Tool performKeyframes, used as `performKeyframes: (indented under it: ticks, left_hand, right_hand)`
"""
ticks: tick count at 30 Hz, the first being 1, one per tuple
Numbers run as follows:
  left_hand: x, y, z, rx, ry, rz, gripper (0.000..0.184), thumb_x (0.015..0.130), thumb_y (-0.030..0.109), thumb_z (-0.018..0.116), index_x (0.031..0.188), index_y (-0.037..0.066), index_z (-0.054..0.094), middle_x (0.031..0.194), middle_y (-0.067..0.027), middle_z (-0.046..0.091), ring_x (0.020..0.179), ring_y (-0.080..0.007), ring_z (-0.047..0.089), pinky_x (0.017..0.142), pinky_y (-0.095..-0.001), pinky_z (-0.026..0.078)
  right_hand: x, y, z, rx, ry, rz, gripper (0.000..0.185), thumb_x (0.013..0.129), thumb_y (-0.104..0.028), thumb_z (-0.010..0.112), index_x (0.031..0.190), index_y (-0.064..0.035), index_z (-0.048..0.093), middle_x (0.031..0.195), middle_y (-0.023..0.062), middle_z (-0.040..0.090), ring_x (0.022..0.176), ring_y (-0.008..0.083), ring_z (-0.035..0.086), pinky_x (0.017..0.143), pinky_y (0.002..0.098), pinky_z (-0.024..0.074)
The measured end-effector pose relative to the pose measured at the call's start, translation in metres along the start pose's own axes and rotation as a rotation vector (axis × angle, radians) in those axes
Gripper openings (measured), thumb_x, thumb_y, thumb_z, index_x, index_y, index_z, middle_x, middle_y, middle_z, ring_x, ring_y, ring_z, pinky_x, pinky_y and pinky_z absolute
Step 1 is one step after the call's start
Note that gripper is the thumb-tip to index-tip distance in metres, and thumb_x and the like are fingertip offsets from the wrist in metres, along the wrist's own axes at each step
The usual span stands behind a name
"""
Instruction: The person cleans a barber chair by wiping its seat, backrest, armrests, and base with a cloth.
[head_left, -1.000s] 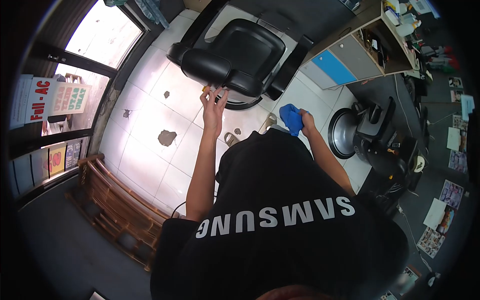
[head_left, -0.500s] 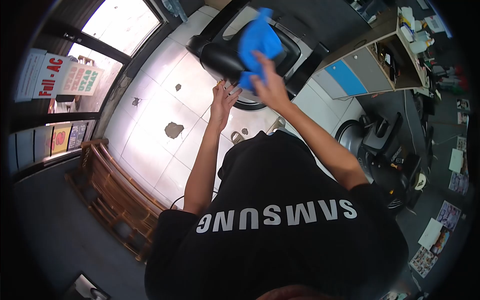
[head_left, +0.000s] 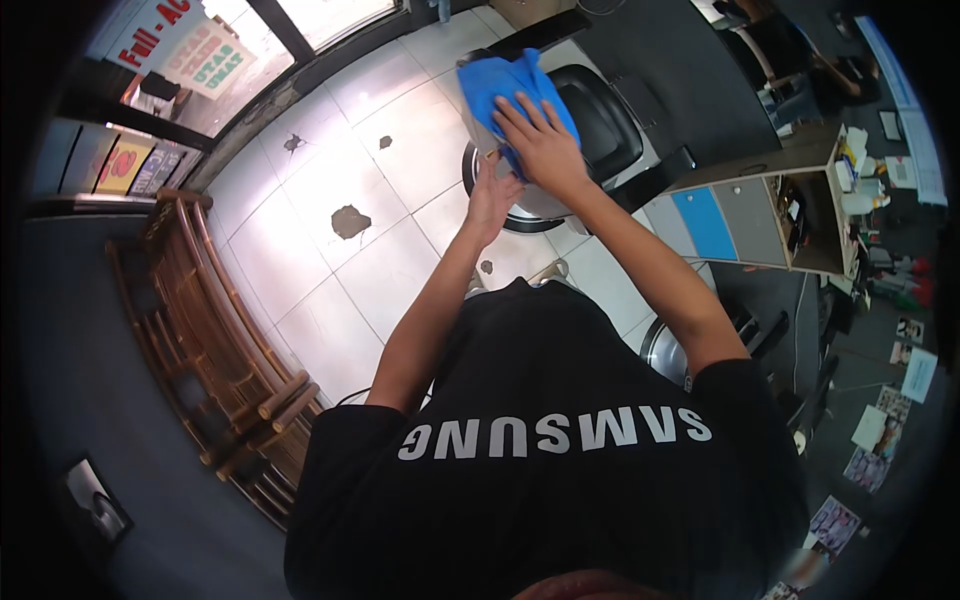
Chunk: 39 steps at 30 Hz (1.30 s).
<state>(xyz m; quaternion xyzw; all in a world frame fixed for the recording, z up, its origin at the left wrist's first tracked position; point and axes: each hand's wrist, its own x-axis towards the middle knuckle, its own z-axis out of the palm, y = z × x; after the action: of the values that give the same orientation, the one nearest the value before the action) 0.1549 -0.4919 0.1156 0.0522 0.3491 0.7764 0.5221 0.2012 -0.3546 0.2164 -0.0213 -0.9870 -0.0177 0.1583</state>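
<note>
A blue cloth (head_left: pixel 500 85) lies over the near, upper part of a black padded chair (head_left: pixel 605 125) with armrests. My right hand (head_left: pixel 545 150) holds the cloth against the chair, its fingers spread across the fabric. Just below and to the left, my left hand (head_left: pixel 490 208) is raised beside the chair, close to the cloth's lower edge. A small orange-brown thing shows at its fingertips, too small to name. The cloth hides the part of the chair beneath it.
A bamboo bench (head_left: pixel 215 350) stands along the left wall. At the right is a cabinet (head_left: pixel 755 215) with blue and grey doors and bottles on top. The tiled floor (head_left: pixel 350 300) has broken patches. Another chair base (head_left: pixel 665 345) shows by my right arm.
The blue cloth was hanging bunched from my right hand; now it is spread over the chair. My left hand has come nearer to the right. The view has shifted.
</note>
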Motion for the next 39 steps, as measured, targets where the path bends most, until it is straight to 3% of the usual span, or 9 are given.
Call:
performKeyframes:
  ticks: [8, 10, 13, 16, 18, 23, 29, 37, 39]
  left_hand:
    - [0.003, 0.002, -0.017, 0.299, -0.029, -0.076, 0.082, 0.107, 0.067, 0.025, 0.165, 0.010, 0.016, 0.162, -0.0262, 0.035, 0.150, -0.0355, 0.036, 0.125, -0.0483, 0.023]
    - [0.008, 0.007, -0.027, 0.522, 0.067, 0.033, 0.070, 0.108, 0.051, 0.043, 0.160, 0.006, 0.030, 0.159, -0.0220, 0.041, 0.144, -0.0342, 0.043, 0.120, -0.0441, 0.032]
    - [0.027, 0.020, -0.060, 0.769, 0.225, 0.278, 0.059, 0.101, 0.030, 0.065, 0.149, 0.002, 0.044, 0.151, -0.0222, 0.047, 0.139, -0.0350, 0.049, 0.115, -0.0428, 0.040]
    - [0.043, 0.070, -0.070, 1.057, 0.273, 0.551, 0.058, 0.099, 0.028, 0.071, 0.149, 0.010, 0.047, 0.147, -0.0154, 0.052, 0.134, -0.0300, 0.051, 0.113, -0.0415, 0.041]
    - [0.056, 0.109, -0.059, 1.224, 0.184, 0.749, 0.060, 0.097, 0.027, 0.073, 0.149, 0.010, 0.048, 0.149, -0.0158, 0.050, 0.138, -0.0311, 0.048, 0.114, -0.0433, 0.040]
    - [0.079, 0.180, 0.005, 1.555, -0.180, 0.708, 0.100, 0.080, 0.055, 0.083, 0.157, 0.010, 0.039, 0.164, -0.0208, 0.033, 0.151, -0.0411, 0.030, 0.124, -0.0511, 0.025]
    - [0.134, 0.214, 0.033, 1.881, -0.746, 0.494, 0.108, 0.070, 0.059, 0.087, 0.156, 0.012, 0.042, 0.163, -0.0175, 0.036, 0.155, -0.0388, 0.025, 0.127, -0.0570, 0.017]
    - [0.181, 0.234, 0.038, 2.049, -1.125, 0.276, 0.097, 0.071, 0.040, 0.092, 0.152, 0.013, 0.046, 0.149, -0.0109, 0.047, 0.145, -0.0333, 0.038, 0.125, -0.0527, 0.026]
    - [0.193, 0.238, 0.039, 2.041, -1.175, 0.200, 0.097, 0.070, 0.038, 0.093, 0.152, 0.015, 0.046, 0.148, -0.0115, 0.048, 0.143, -0.0330, 0.041, 0.123, -0.0504, 0.030]
  right_hand:
    - [-0.137, 0.006, -0.003, 0.079, 0.058, 0.201, 0.065, 0.083, -0.004, 0.069, 0.146, -0.0163, 0.057, 0.156, 0.0033, 0.051, 0.142, 0.0330, 0.049, 0.114, 0.0455, 0.0437]
    - [-0.166, 0.005, -0.007, 0.175, 0.023, 0.305, 0.059, 0.088, -0.001, 0.066, 0.144, -0.0165, 0.058, 0.154, 0.0042, 0.054, 0.140, 0.0361, 0.051, 0.109, 0.0436, 0.0492]
    - [-0.202, -0.005, 0.007, 0.482, 0.091, 0.781, 0.039, 0.102, -0.010, 0.058, 0.141, -0.0159, 0.060, 0.147, 0.0117, 0.059, 0.134, 0.0335, 0.057, 0.101, 0.0407, 0.0543]
    - [-0.239, -0.002, 0.022, 0.698, -0.042, 1.354, 0.036, 0.110, -0.026, 0.050, 0.139, -0.0070, 0.058, 0.136, 0.0210, 0.063, 0.122, 0.0328, 0.066, 0.099, 0.0410, 0.0552]
    - [-0.293, 0.000, 0.074, 0.994, 0.121, 1.663, 0.043, 0.110, -0.030, 0.047, 0.141, -0.0018, 0.054, 0.133, 0.0232, 0.064, 0.116, 0.0337, 0.068, 0.099, 0.0437, 0.0556]
    - [-0.331, -0.030, 0.146, 1.552, 0.401, 2.318, 0.048, 0.111, -0.029, 0.044, 0.145, 0.0054, 0.044, 0.134, 0.0223, 0.061, 0.116, 0.0382, 0.066, 0.103, 0.0545, 0.0540]
    - [-0.294, -0.046, 0.228, 1.885, 0.792, 2.331, 0.042, 0.109, -0.030, 0.047, 0.135, 0.0027, 0.054, 0.132, 0.0213, 0.063, 0.116, 0.0368, 0.066, 0.103, 0.0540, 0.0540]
    - [-0.215, -0.069, 0.266, 2.132, 1.607, 1.688, 0.042, 0.101, -0.035, 0.060, 0.135, -0.0100, 0.059, 0.132, 0.0111, 0.065, 0.121, 0.0289, 0.064, 0.107, 0.0503, 0.0489]
    - [-0.215, -0.084, 0.288, 1.882, 1.391, 1.698, 0.043, 0.101, -0.036, 0.062, 0.135, -0.0101, 0.059, 0.131, 0.0101, 0.065, 0.121, 0.0285, 0.064, 0.106, 0.0486, 0.0500]
